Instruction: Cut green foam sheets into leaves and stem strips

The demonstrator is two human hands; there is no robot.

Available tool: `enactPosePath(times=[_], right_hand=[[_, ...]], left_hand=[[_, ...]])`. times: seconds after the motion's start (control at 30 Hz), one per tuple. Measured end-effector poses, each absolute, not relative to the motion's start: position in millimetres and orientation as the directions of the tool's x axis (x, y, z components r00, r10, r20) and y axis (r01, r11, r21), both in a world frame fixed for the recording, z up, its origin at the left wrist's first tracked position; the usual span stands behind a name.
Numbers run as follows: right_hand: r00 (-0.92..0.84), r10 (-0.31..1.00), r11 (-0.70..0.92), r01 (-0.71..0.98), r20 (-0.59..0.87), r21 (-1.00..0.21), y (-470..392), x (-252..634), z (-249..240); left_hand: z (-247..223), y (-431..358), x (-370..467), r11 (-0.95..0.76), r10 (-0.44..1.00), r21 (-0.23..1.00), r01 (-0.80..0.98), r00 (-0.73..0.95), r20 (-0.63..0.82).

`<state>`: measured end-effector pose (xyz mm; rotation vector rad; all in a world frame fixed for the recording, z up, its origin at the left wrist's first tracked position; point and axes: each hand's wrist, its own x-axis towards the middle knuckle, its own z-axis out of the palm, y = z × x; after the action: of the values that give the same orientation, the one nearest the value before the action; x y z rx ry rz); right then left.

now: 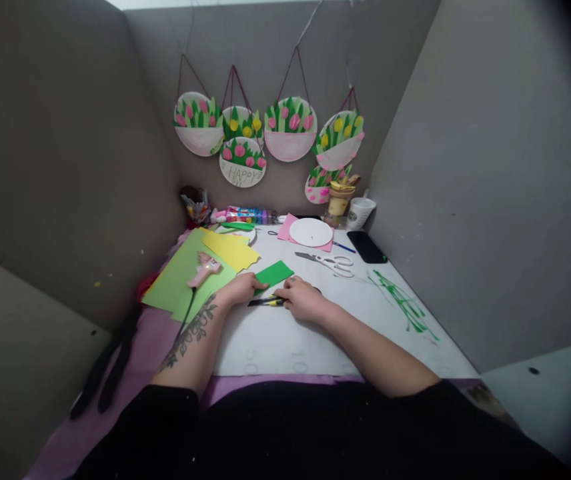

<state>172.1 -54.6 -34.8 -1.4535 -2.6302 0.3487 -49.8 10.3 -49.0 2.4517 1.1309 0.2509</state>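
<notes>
Grey walls (465, 200) stand close around the white table (275, 350). From the left, there are light green sheets (168, 277) with a glue gun (207, 269) lying on them, and beside it yellow paper (234, 252). Then comes the left hand (239, 289): its grip is narrow, the thumb pressing on the left end of the green paper (274, 273). This paper is in the middle of the table, between both hands. Just below it lies a dark tool (264, 301) with yellow parts. The right hand (304, 299) has bent fingers over the tool's right end, near the paper — whether it holds the tool, I cannot tell. To work well here, I would keep the paper flat, its edges even, and the thumb firm but not creasing. Further right are scissors (321, 259), a phone (367, 247) and green scraps (400, 300) — best left outside the work area.
</notes>
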Motion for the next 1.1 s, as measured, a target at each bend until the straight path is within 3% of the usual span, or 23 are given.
enactPosePath(times=[0.17,0.27,0.37,0.57,0.7,0.77,0.83,0.93,1.0,1.1], right_hand=[[-0.614,0.789,0.583,0.727,0.036,-0.363,-38,200,-32],[-0.378,0.916,0.401,0.833,0.136,-0.381,-21,231,-34],[-0.106,0.984,0.147,0.934,0.141,-0.325,-9,254,-44],[-0.022,0.996,0.04,0.974,0.084,-0.222,0,254,-60],[-0.013,0.976,0.082,0.945,0.216,-0.316,-4,240,-60],[-0.059,0.944,0.206,0.874,0.324,-0.441,-7,231,-61],[-0.036,0.929,0.281,0.715,0.368,-0.64,-9,221,-65],[0.001,0.984,0.17,0.3,0.178,-0.939,-11,204,-72],[-0.086,0.994,0.077,0.093,0.069,-0.993,-13,195,-75],[-0.108,0.991,0.081,-0.015,0.082,-0.997,-14,189,-76]], left_hand=[[-49,11,-54,-0.567,0.758,0.469,0.677,0.652,-0.024],[-47,11,-54,-0.556,0.766,0.503,0.662,0.643,0.001],[-42,6,-48,-0.538,0.799,0.483,0.691,0.6,0.031],[-39,-12,-26,-0.434,0.897,0.296,0.851,0.439,0.052],[-43,-14,-22,-0.378,0.924,0.3,0.876,0.379,0.057],[-43,-12,-22,-0.38,0.923,0.377,0.845,0.375,0.09],[-43,-11,-21,-0.384,0.92,0.505,0.773,0.368,0.137],[-42,-14,-17,-0.379,0.917,0.669,0.64,0.358,0.177],[-43,-17,-12,-0.386,0.907,0.715,0.583,0.381,0.179],[-44,-20,-7,-0.4,0.894,0.727,0.558,0.411,0.176]])
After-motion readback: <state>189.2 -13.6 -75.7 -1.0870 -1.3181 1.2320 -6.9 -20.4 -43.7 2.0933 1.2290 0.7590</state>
